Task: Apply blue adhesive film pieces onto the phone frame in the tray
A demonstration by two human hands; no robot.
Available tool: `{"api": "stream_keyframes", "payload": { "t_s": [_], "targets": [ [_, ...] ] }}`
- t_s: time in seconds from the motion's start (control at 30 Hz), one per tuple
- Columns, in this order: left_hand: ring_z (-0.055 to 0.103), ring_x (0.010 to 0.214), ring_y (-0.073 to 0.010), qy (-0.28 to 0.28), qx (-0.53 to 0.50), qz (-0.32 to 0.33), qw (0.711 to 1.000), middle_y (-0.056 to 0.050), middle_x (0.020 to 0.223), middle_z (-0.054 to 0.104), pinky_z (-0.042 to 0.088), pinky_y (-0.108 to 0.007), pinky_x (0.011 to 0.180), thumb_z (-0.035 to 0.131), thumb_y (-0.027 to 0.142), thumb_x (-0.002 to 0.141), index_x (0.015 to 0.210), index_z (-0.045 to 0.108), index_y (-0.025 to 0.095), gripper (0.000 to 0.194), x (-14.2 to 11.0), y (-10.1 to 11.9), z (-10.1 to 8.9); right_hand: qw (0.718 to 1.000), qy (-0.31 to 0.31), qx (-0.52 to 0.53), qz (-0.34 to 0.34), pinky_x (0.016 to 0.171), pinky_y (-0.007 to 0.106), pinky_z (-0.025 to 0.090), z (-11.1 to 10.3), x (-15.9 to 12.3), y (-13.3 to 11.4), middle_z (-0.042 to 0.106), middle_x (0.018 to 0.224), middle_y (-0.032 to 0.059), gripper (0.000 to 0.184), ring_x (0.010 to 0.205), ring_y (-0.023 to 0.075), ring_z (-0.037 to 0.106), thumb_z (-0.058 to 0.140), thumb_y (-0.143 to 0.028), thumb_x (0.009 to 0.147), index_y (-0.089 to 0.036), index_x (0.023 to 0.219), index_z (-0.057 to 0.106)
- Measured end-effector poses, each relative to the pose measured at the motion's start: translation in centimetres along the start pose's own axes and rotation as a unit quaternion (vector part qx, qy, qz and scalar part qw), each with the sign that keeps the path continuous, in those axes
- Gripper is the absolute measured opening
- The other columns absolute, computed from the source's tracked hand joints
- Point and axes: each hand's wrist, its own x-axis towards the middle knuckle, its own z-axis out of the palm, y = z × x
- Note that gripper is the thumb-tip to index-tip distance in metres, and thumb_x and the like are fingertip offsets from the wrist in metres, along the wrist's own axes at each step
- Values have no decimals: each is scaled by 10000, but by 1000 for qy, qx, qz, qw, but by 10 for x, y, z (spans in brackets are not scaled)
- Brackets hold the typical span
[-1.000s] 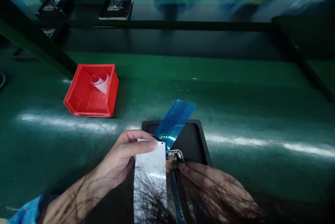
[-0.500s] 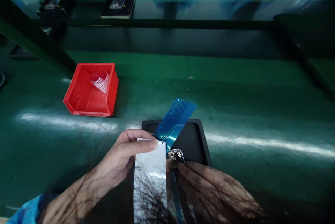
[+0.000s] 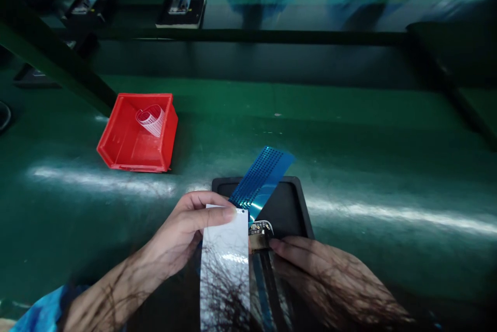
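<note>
With our left hand (image 3: 186, 228) pinching the glossy white backing strip (image 3: 225, 264) and our right fingers (image 3: 295, 251) pressing the small dark circuit board (image 3: 259, 232) just beyond their tips, we judge the perforated blue film (image 3: 261, 176) could crease.

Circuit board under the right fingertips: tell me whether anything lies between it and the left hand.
Yes. The white strip pinched in the left hand hangs between that hand and the circuit board; the right hand already touches the board's edge over the black tray.
</note>
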Motion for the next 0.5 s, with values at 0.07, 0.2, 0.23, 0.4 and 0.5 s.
{"api": "stream_keyframes", "payload": {
  "t_s": [0.07, 0.2, 0.23, 0.4, 0.5],
  "targets": [
    [575, 381, -129, -6, -1, 2, 1000, -2, 474, 664, 461, -180, 372, 841, 258, 357, 570, 687, 145, 286, 0, 0, -1, 1000, -12, -4, -7, 1068, 348, 598, 4, -7, 3, 689, 1412, 38, 721, 1251, 267, 693, 405, -271, 1030, -312, 1659, 56],
    [585, 390, -131, -21, -2, 0, 1000, -7, 478, 668, 469, -175, 373, 832, 251, 387, 590, 690, 141, 270, -1, 1, -1, 1000, -8, -1, 7, 1109, 351, 572, 11, -14, 5, 672, 1440, 33, 586, 1264, 277, 686, 458, -246, 997, -344, 1574, 433],
    [585, 389, -130, -25, -3, 0, 1000, -8, 476, 668, 471, -174, 372, 829, 248, 394, 594, 691, 140, 266, -1, 1, 0, 1000, -2, -4, 11, 1114, 348, 567, 12, -14, 5, 684, 1426, 34, 540, 1257, 275, 692, 469, -232, 988, -343, 1513, 528],
    [584, 385, -123, -37, -8, 2, 999, -7, 467, 668, 478, -166, 371, 821, 246, 413, 592, 691, 140, 245, 0, 1, 1, 998, 40, -28, -32, 1099, 325, 576, 15, -12, 5, 744, 1343, 75, 417, 1227, 252, 718, 448, -199, 999, -242, 1338, 687],
    [594, 395, -126, -33, -11, -2, 999, -4, 477, 676, 480, -164, 372, 827, 249, 406, 599, 692, 148, 257, 1, 1, 0, 997, 53, -35, -41, 1069, 286, 599, 13, -6, 4, 774, 1290, 72, 415, 1184, 230, 740, 393, -186, 1022, -227, 1272, 722]
  ]
}}
